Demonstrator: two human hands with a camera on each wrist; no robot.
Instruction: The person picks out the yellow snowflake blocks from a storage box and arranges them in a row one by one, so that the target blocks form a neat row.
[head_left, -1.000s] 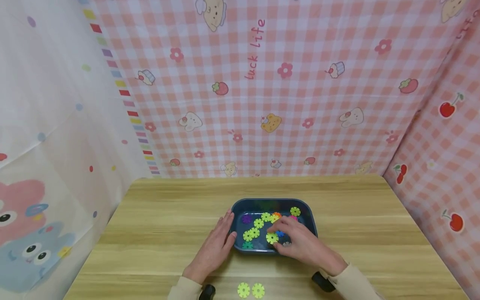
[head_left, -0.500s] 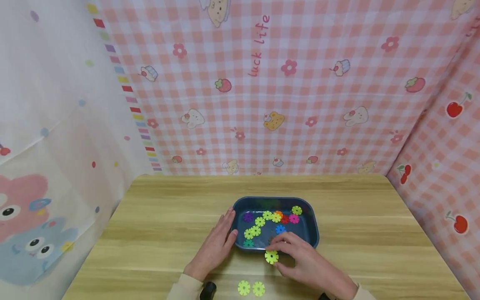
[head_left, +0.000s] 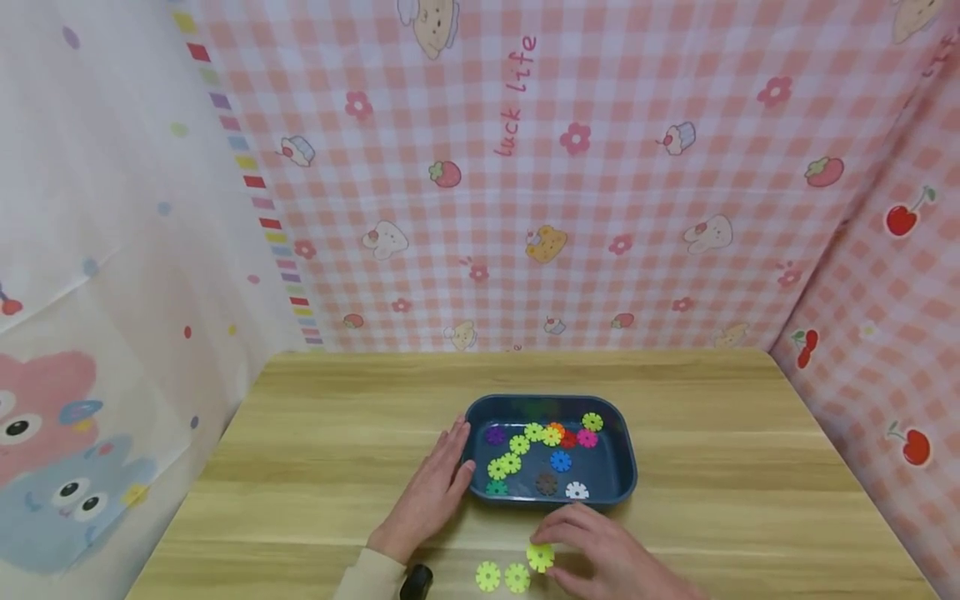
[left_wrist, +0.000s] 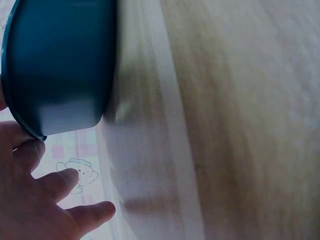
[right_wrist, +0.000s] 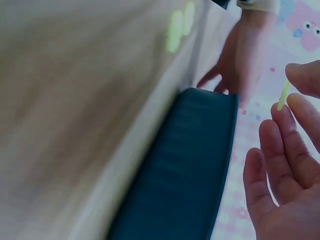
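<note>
My right hand point(head_left: 600, 554) pinches a yellow-green notched plastic disc point(head_left: 540, 557) between thumb and fingertips, in front of the tray. In the right wrist view the same disc point(right_wrist: 283, 95) appears edge-on between the fingertips. Just left of it, two more yellow-green discs point(head_left: 487, 576) lie side by side on the table. My left hand point(head_left: 427, 492) rests with fairly straight fingers against the left side of the dark blue tray point(head_left: 628, 492). Inside the tray are several yellow-green discs point(head_left: 519, 444), along with a blue disc point(head_left: 560, 461), a white disc point(head_left: 577, 490) and other colours.
The wood-grain table point(head_left: 322, 417) runs back to a pink checked cloth point(head_left: 480, 208) hung behind it. Printed cloth also hangs on the left and right sides. A black wrist strap point(head_left: 416, 582) shows at the left sleeve.
My right hand has lifted a yellow-green disc out of the tray and carried it toward the near table edge, beside the two discs. The left hand has stayed at the tray's side.
</note>
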